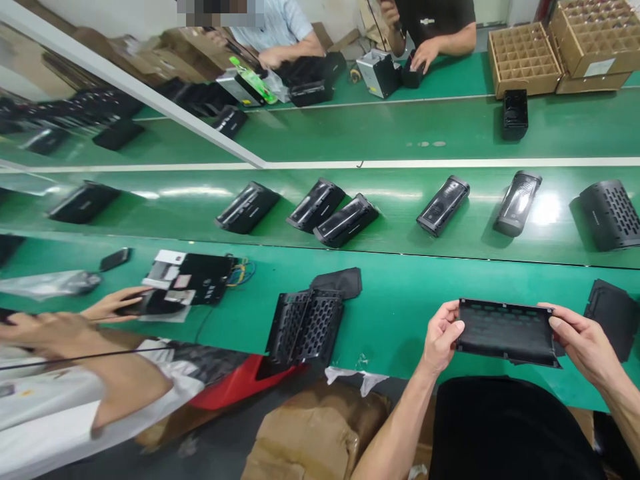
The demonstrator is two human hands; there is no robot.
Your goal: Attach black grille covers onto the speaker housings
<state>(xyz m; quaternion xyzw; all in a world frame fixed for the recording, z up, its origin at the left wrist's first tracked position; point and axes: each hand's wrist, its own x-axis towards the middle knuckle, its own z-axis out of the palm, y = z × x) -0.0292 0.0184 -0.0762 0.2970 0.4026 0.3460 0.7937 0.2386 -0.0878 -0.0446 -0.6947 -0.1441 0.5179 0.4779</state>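
Note:
Between my two hands is a black plastic speaker grille panel [507, 333], its hollow inner side facing me, with faint slots showing through a dark lining. My left hand [443, 337] pinches its left end, thumb on the inner face. At the opposite end my right hand [580, 337] grips the edge near the upper corner. The panel is held just above the green bench. To the right lies a stack of thin black sheets [613, 320], partly behind my right hand. Slotted grille panels [307, 327] stand together to the left, beside more black sheets [343, 283].
Several black speakers [347, 220] lie along the green conveyor belt [390, 180] beyond the bench. A co-worker's hands [117, 303] are at the left. Across the line, two other people work near divided cardboard boxes [525, 60]. Cardboard [305, 433] sits below the bench edge.

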